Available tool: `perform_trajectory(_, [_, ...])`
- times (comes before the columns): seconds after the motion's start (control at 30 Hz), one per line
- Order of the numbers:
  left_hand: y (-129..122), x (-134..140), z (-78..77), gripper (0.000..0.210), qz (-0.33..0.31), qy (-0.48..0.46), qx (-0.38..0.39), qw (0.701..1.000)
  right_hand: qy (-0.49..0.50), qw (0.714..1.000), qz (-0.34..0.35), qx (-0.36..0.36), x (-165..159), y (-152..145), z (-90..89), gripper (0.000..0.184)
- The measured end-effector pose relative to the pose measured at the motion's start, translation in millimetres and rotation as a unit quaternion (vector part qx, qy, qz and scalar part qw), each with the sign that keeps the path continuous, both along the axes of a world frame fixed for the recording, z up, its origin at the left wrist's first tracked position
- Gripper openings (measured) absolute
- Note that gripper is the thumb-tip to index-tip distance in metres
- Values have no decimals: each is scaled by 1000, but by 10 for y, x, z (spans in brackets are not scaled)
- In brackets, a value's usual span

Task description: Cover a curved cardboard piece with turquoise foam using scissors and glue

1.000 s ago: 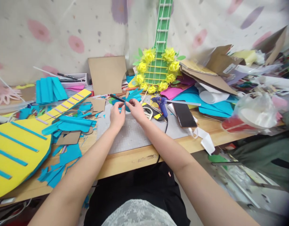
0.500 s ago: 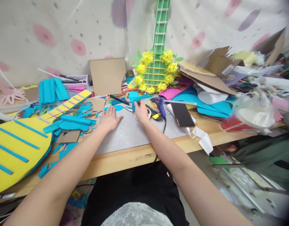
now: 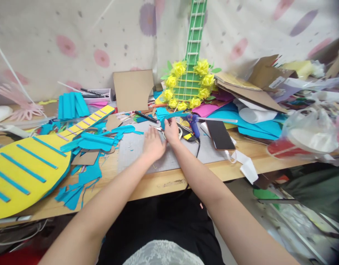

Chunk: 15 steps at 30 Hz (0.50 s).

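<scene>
My left hand lies palm down on the grey board, fingers stretched out and slightly smeared by motion. Close beside it, my right hand is closed on a piece of blue paper, part of which its fingers hide. Under and beside that hand, white-handled scissors show in part. A dark pen rests just beyond the hands. To the right lies a blue hot glue gun, near a black and yellow tool. Blue paper scraps are heaped left of my left hand.
A yellow guitar-shaped craft lies on the left. At the back, a green one with yellow flowers stands near a cardboard sheet. A phone, blue sheets and a bagged cup occupy the right.
My left hand has slid right across the board, beside my right hand, and blue scraps at its left have shifted. My right hand keeps the blue paper. The view has turned slightly left.
</scene>
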<state>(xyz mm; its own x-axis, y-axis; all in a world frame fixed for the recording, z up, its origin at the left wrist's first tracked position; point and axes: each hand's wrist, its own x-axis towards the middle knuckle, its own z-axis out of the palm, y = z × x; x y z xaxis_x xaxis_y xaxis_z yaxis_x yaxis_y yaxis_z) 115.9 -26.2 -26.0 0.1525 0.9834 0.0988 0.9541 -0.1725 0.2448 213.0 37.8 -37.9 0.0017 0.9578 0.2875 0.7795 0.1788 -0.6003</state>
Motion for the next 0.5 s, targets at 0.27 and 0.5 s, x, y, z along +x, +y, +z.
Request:
perform_trajectory(0.27, [-39, -324, -156, 59, -10, 42, -31, 999, 116, 991, -47, -35, -10, -21, 13, 29])
perform_trajectory(0.5, [14, -731, -60, 53, 62, 82, 114, 988, 83, 994, -47, -53, -85, -89, 93, 30])
